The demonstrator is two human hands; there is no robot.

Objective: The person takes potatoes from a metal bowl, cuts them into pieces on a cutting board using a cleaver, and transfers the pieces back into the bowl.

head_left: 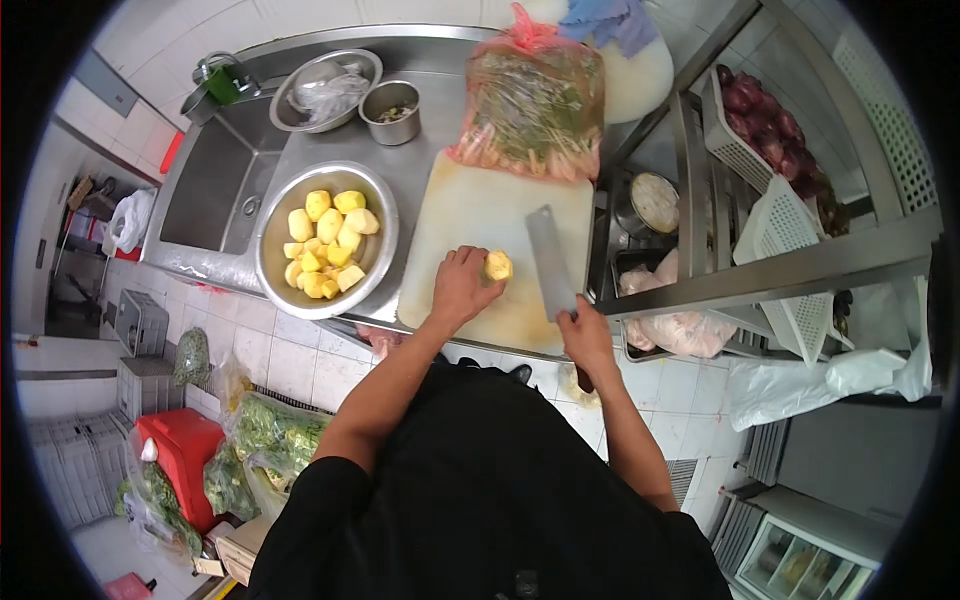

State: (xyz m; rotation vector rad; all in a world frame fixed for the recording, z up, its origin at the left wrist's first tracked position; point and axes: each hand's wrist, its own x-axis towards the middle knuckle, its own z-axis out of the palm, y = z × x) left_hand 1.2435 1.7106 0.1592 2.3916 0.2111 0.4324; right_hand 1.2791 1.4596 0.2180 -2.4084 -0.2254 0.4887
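My left hand [463, 287] rests on the white cutting board [450, 215], its fingers and thumb closed about a peeled yellow potato [498, 265]. A pale cut face of the potato is turned outward, to the right. In my right hand [586, 338] is the handle of a cleaver [550, 262]. Its broad blade lies over the right part of the board, apart from the potato. Left of the board, a large steel bowl [268, 255] holds several peeled potatoes and potato pieces [322, 235].
Behind the board lies a pink plastic bag of leafy stalks [535, 105]. A small steel pot [390, 112] and a steel basin [375, 70] stand near the sink [215, 195]. To the right, a metal rack [780, 285] holds a crate of red onions [765, 120].
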